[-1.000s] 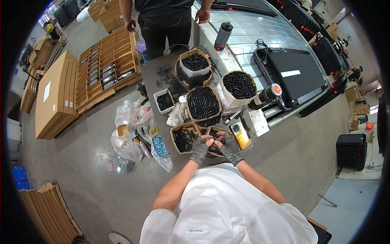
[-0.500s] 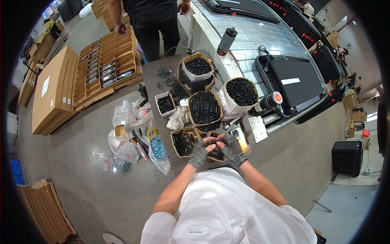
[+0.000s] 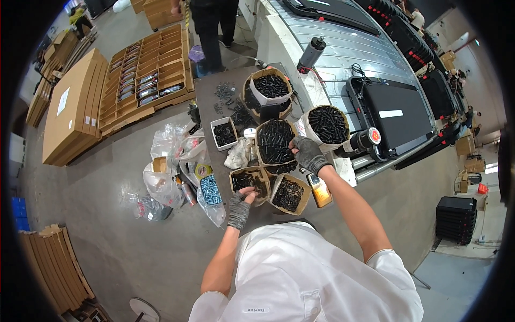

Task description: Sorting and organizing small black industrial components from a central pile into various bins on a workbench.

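In a grey fingerless glove, my left hand reaches over the near rim of a cardboard box of dark screws. Its thumb and fingertips are pinched together; anything between them is too small to make out. My right hand, gloved alike, is at the right side of a bigger box of black bolts. The fingers there curl closed, and what they hold, if anything, is hidden. Between my forearms stands an uncovered box of small black rings or nuts.
Around them are a white bag of black cylindrical parts, a small white box, a phone and a black cylindrical tool. A roller conveyor carries black panels at right. Plastic bags lie left; a person stands beyond.
My hands, together above the box of small rings, have parted. The left went to the screw box, the right up to the bigger bolt box. The person beyond has shifted.
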`<state>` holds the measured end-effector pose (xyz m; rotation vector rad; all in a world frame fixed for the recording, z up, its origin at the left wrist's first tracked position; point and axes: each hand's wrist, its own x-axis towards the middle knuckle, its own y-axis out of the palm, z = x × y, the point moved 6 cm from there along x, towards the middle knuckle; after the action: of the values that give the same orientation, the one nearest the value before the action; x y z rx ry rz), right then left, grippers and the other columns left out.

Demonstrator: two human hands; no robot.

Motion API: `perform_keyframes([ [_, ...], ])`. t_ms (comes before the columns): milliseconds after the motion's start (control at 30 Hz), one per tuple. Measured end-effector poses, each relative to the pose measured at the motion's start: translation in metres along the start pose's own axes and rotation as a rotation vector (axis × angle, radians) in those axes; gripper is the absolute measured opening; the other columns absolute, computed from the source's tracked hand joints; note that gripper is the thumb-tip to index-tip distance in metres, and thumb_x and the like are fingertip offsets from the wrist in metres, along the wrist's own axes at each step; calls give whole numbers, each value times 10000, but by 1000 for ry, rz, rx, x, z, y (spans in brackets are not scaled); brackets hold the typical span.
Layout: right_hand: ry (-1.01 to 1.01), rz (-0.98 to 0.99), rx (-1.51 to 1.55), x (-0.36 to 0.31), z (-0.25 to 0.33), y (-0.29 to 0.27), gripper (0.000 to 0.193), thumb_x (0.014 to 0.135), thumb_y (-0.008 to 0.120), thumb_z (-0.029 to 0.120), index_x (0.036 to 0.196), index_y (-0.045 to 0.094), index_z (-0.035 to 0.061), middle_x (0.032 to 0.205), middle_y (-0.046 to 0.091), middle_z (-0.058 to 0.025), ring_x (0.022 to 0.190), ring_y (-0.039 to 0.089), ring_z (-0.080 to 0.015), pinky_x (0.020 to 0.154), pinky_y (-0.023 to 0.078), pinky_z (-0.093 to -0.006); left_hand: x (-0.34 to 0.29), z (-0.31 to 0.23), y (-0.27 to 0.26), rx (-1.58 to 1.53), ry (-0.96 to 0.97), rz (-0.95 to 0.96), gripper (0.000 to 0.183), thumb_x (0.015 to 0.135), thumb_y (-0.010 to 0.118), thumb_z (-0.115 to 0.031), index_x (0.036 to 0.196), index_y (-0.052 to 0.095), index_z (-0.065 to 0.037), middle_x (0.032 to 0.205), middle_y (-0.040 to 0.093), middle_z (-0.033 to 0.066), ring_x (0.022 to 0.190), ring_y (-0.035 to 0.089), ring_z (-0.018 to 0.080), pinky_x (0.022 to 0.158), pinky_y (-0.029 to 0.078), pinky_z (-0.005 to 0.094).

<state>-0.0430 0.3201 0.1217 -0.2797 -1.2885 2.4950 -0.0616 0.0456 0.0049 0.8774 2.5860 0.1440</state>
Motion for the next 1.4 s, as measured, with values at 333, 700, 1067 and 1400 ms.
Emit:
perform_keyframes([
  [333,-52,56,-330,18,-8,22,103,771,538,83,853,598,71,893,607,-158,870,607,-339,753,483,-421,-16,6,-29,-36,-67,-72,242,894,595,-128,1099,600,1,931,672,87,873,618,145,796,481,263],
  [700,-66,-34,65,-82,28,-4,114,805,630,114,902,596,64,912,601,-145,834,600,-342,701,491,-398,12,-23,-17,865,333,-23,240,798,613,-61,1036,614,-33,971,648,155,912,633,313,808,504,379],
  [1067,224,-69,287,-225,-24,58,120,780,665,100,881,630,46,857,620,-137,819,617,-315,723,494,-358,100,32,49,1548,57,263,294,782,560,-151,1059,617,-69,1092,614,182,1021,596,329,865,486,418],
  [1400,243,-117,332,-215,-46,60,132,781,641,89,895,609,29,898,599,-159,865,597,-331,763,483,-384,103,28,40,1385,64,352,422,744,683,-224,1093,600,-3,1104,622,212,1076,577,354,945,450,421],
])
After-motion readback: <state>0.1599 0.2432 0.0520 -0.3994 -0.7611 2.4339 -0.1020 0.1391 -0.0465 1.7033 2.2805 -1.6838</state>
